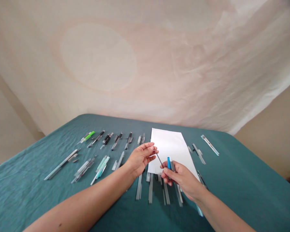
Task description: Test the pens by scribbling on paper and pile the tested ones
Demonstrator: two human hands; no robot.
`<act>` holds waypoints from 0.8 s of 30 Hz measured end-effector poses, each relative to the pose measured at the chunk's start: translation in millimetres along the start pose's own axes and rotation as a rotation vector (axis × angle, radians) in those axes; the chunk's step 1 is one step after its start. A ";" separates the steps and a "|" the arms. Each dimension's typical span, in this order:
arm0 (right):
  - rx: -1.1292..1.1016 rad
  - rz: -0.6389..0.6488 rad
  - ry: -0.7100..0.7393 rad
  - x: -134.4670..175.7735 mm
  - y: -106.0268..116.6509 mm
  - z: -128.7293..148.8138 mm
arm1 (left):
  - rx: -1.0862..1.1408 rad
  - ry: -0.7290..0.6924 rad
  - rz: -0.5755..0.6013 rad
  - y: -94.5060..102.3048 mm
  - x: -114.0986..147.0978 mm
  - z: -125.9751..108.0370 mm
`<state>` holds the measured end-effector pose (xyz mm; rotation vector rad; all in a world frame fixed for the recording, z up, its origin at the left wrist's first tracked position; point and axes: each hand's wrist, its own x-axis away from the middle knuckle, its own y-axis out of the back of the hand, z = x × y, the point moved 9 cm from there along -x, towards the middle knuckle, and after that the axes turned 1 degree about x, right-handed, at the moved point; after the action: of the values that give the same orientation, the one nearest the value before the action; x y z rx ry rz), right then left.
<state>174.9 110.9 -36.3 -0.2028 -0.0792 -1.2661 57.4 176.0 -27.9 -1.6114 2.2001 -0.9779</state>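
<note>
My left hand (143,157) is closed in a pinch on the upper end of a thin dark rod (159,159) that looks like a pen refill. The rod slants down to my right hand (180,177), whose thumb and fingers are closed around its lower end. Out of the right fist also stick a blue pen piece (169,162) and a grey, white-tipped one (172,165); their lower parts are hidden. Both hands are above a white sheet of paper (168,141), and several clear pen barrels (150,190) lie below its near edge.
A green cloth (106,206) covers the table. To the left lie groups of disassembled pens, among them a bright green pen (88,136), black-gripped pens (107,139) and turquoise pieces (102,167). Right of the paper are a clear pen (199,154) and a light-blue pair (210,145).
</note>
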 end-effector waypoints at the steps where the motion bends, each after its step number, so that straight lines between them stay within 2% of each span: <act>1: -0.001 -0.001 -0.003 0.1 0.1 0.1 | -0.006 -0.005 0.001 -0.1 -0.1 -0.3; 16: -0.079 0.011 -0.019 -0.5 -2.0 -3.0 | -0.145 -0.049 0.110 -16.2 4.3 -0.6; 24: -0.128 0.001 -0.004 1.8 -4.2 2.4 | -0.249 -0.027 0.075 -15.4 6.7 5.9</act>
<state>171.6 108.5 -33.2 -0.3158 -0.0014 -1.2712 69.8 165.1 -21.2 -1.6161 2.4233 -0.6803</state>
